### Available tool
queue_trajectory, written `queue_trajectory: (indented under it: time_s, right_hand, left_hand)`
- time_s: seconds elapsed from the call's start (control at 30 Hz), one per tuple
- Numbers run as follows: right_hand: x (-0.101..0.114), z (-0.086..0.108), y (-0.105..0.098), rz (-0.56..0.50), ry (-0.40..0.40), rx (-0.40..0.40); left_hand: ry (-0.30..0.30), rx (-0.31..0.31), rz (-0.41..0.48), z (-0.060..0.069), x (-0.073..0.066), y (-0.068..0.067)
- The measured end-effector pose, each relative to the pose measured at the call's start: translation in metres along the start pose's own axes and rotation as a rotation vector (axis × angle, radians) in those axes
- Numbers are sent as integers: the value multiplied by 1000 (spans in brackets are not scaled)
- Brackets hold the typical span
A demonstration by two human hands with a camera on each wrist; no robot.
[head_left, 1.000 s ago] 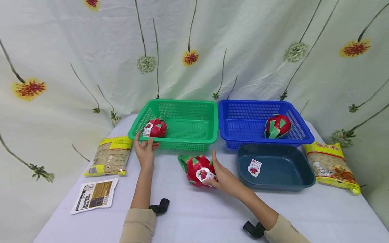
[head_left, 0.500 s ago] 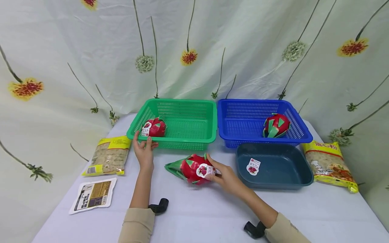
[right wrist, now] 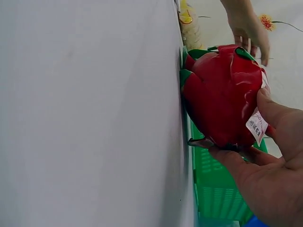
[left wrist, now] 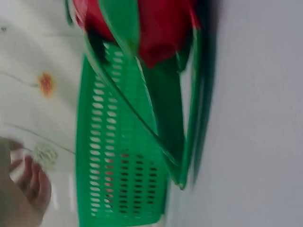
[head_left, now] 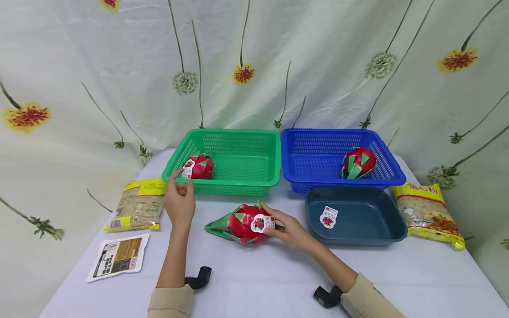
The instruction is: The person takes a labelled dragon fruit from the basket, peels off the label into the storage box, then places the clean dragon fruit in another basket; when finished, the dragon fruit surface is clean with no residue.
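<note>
On the white table in the head view lies a red dragon fruit (head_left: 242, 225) with green leaves, its long green tip pointing left. My right hand (head_left: 288, 229) grips its right end, thumb over the white label and fingers at the far side. In the right wrist view, the thumb and fingertips hold the fruit (right wrist: 222, 97) from one end. My left hand (head_left: 180, 201) is at the near left corner of the green basket (head_left: 238, 183), fingers loosely bent, holding nothing visible. Another dragon fruit (head_left: 202, 167) sits inside that basket, close to those fingers.
A blue basket (head_left: 346, 182) holds a third dragon fruit (head_left: 359, 162). Before it stands a dark teal tub (head_left: 358, 242) with a label inside. Yellow bags flank the baskets at left (head_left: 139, 205) and right (head_left: 428, 214). A white packet (head_left: 118, 258) lies front left.
With my right hand on it, the near dragon fruit has turned and shifted left, so its green tip now points left. My left hand has moved slightly left at the basket's corner.
</note>
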State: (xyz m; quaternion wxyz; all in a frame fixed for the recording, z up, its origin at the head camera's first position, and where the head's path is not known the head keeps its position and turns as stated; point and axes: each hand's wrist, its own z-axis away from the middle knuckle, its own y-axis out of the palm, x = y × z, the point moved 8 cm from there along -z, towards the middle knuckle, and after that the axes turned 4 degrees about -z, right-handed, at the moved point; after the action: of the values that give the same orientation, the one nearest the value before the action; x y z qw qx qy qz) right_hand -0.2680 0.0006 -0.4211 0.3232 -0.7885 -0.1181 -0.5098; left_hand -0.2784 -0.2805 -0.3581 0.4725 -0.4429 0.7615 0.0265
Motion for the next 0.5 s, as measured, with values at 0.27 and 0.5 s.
queue_trajectory:
  time_s: [0.27,0.5]
  right_hand:
    - [28,2,-1,-46,14,11]
    - [-4,0,-1,-45,0,-9]
  left_hand:
    - [357,871,74,71,-45,71]
    - [456,954,-45,96,-35,96]
